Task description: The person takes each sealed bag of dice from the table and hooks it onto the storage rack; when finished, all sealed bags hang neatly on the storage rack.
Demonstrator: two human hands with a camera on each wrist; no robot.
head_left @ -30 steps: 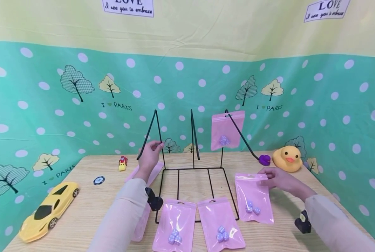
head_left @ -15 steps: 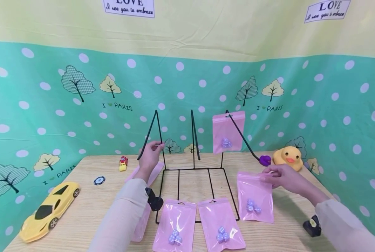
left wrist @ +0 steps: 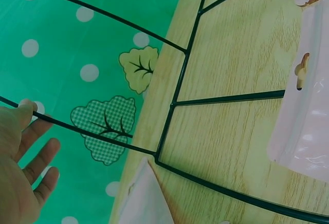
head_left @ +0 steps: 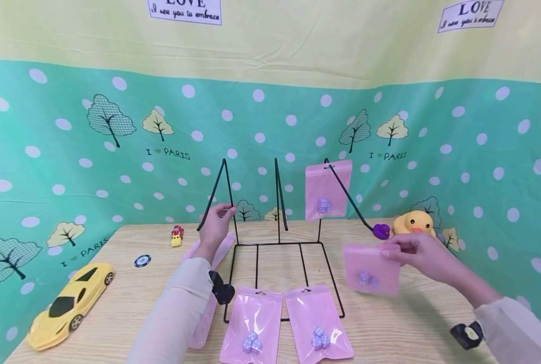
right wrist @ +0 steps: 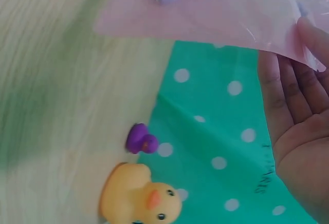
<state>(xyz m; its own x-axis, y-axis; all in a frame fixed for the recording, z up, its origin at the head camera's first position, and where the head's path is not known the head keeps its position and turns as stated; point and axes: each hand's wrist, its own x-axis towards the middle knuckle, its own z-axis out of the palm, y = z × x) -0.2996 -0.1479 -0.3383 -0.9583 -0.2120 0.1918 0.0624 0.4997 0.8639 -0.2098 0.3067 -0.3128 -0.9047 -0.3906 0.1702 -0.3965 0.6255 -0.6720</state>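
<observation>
My left hand [head_left: 216, 227] pinches the left upright of a black wire display rack [head_left: 279, 243] between thumb and index finger; in the left wrist view the other fingers are spread away from the wire. My right hand [head_left: 422, 253] grips the top corner of a pink zip bag [head_left: 354, 260] with lilac dice in it, raised above the table right of the rack. Another pink bag [head_left: 316, 184] of dice hangs on the rack's right hook. Two more pink bags [head_left: 248, 313] lie at the rack's front edge. A further one [head_left: 202, 323] is partly hidden under my left arm.
At the right back sit a yellow rubber duck [head_left: 413, 222], partly behind my right hand, and a small purple duck [head_left: 381, 231]. On the left are a yellow toy car [head_left: 70, 306], a poker chip [head_left: 142, 260] and a small red-and-yellow toy [head_left: 177, 236]. A patterned cloth hangs behind.
My right hand has lifted the pink bag off the table, moving up and slightly right; the bag now tilts. The left hand stays on the rack.
</observation>
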